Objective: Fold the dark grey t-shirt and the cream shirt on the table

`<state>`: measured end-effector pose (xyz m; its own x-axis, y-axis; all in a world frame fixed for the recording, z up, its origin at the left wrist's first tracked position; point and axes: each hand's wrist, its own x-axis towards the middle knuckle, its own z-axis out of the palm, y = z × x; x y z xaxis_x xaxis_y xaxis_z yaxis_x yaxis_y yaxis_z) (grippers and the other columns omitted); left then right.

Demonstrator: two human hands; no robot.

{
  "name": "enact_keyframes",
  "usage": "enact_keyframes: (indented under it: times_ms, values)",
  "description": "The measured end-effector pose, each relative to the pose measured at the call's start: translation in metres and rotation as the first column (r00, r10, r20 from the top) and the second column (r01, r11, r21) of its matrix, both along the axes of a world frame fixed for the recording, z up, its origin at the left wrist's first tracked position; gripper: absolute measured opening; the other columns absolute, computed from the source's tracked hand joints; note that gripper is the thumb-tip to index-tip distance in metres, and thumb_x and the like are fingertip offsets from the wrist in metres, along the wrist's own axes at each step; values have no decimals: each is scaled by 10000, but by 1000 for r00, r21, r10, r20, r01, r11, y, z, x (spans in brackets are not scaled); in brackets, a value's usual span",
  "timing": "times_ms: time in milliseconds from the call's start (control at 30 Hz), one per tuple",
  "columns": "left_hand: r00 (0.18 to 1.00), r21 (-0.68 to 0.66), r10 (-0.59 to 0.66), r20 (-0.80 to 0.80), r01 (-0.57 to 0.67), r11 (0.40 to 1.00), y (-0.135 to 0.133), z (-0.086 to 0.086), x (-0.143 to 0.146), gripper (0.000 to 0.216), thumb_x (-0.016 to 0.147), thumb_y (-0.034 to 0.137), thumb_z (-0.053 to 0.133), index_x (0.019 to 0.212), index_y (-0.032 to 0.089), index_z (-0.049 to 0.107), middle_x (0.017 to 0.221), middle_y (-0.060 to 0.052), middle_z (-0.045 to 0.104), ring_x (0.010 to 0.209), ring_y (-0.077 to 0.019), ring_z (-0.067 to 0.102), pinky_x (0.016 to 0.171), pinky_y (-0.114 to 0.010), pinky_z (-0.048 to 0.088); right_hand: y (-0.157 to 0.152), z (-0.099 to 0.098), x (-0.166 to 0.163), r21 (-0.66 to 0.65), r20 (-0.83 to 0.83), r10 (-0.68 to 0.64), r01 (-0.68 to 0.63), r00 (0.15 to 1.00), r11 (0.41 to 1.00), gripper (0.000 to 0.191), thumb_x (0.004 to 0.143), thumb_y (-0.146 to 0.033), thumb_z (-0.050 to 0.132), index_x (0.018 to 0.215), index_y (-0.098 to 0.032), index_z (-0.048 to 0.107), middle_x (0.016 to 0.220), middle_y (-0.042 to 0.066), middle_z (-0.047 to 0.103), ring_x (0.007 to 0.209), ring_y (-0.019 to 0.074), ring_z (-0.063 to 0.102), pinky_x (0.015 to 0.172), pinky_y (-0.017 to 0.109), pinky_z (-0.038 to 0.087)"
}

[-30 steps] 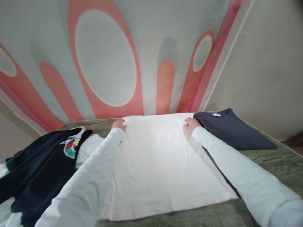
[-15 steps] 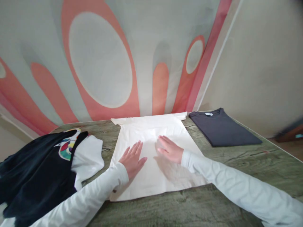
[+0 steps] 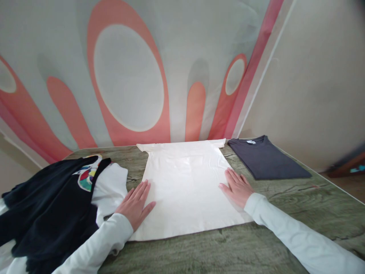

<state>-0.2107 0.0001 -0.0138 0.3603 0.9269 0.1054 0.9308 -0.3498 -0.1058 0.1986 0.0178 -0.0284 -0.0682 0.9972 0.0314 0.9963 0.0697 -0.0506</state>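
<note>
A cream-white T-shirt (image 3: 185, 182) lies spread flat on the green wood-grain table (image 3: 299, 213), neck toward the far wall. My left hand (image 3: 135, 203) rests flat and open on the shirt's left edge, fingers stretched forward. On the shirt's right edge lies my right hand (image 3: 237, 186), also flat with fingers apart. Both arms wear white long sleeves. Neither hand holds anything.
A folded dark grey T-shirt (image 3: 266, 158) lies at the far right of the table. At the left sits a heap of clothes: a black garment with a colourful print (image 3: 48, 205) over a white one (image 3: 110, 186). A pink-and-grey patterned wall stands behind.
Both hands came back from the shirt's far corners to its middle, then slid apart to its left and right edges, staying flat on the cloth. The view pulled back.
</note>
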Motion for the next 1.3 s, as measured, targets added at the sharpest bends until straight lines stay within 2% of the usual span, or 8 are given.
enact_keyframes:
  times_ms: [167, 400, 533, 700, 833, 1000, 1100, 1300]
  values:
    - [1000, 25, -3, -16, 3, 1000, -8, -1, -4, 635, 836, 530, 263, 1352, 160, 275, 1414, -56, 217, 1287, -222, 221, 1018, -398, 227, -9, 0, 14, 25, 40, -39, 38, 998, 999, 719, 832, -559, 140, 1354, -76, 250, 1423, 100, 193, 1297, 232, 168, 1042, 462, 128]
    - [992, 58, -116, -40, 118, 991, -44, 0, 2, 585, 869, 464, 274, 1358, 143, 250, 1411, -68, 235, 1281, -215, 234, 1020, -366, 232, -34, -5, -19, 111, 5, 251, -250, 968, 962, 650, 846, -519, 203, 1367, -131, 232, 1415, 81, 231, 1295, 221, 185, 1035, 432, 193]
    - [993, 45, -120, -6, 120, 992, -54, 2, -6, 570, 870, 435, 299, 1356, 141, 251, 1404, -79, 260, 1276, -212, 247, 1016, -357, 251, -40, -10, -12, 101, 12, 240, -240, 971, 965, 640, 840, -521, 223, 1359, -148, 260, 1404, 75, 259, 1280, 224, 233, 1036, 436, 197]
    - [961, 40, -115, 252, 108, 993, -56, 14, -23, 422, 873, 292, 300, 1246, 137, 422, 1306, -103, 420, 1191, -194, 388, 981, -336, 327, -43, -17, 30, 121, 3, 116, -116, 993, 986, 626, 820, -536, 265, 1328, -175, 320, 1384, 68, 308, 1258, 243, 282, 1017, 478, 230]
    - [890, -15, 54, 452, -53, 998, -63, 34, -30, 298, 825, 313, 376, 984, 151, 568, 919, -79, 609, 805, -164, 592, 722, -268, 481, -47, -17, 66, 162, -162, 199, -173, 966, 972, 538, 811, -508, 335, 1217, -174, 451, 1325, 94, 402, 1195, 243, 385, 988, 410, 320]
    - [801, -208, 310, 511, -235, 949, -77, 44, -22, 293, 724, 440, 511, 862, 182, 525, 624, 29, 580, 498, -107, 537, 547, -226, 464, -51, -2, 94, 81, -393, 4, 31, 920, 996, 474, 771, -537, 411, 1085, -203, 529, 1041, 92, 605, 856, 224, 601, 751, 349, 481]
    - [791, -221, 324, 519, -242, 945, -81, 40, -15, 378, 693, 451, 529, 965, 192, 483, 606, 54, 567, 475, -102, 524, 526, -218, 449, -56, 6, 97, -34, -427, -91, 85, 900, 996, 470, 734, -547, 459, 1041, -203, 549, 829, 65, 654, 680, 207, 610, 640, 337, 481]
    - [732, -168, 272, 624, -215, 962, -76, 28, -14, 437, 700, 406, 489, 1075, 189, 424, 561, 65, 511, 434, -95, 467, 455, -197, 406, -64, 17, 80, -67, -432, -24, -6, 902, 998, 430, 749, -456, 468, 1073, -176, 497, 579, -18, 548, 525, 147, 515, 552, 279, 412]
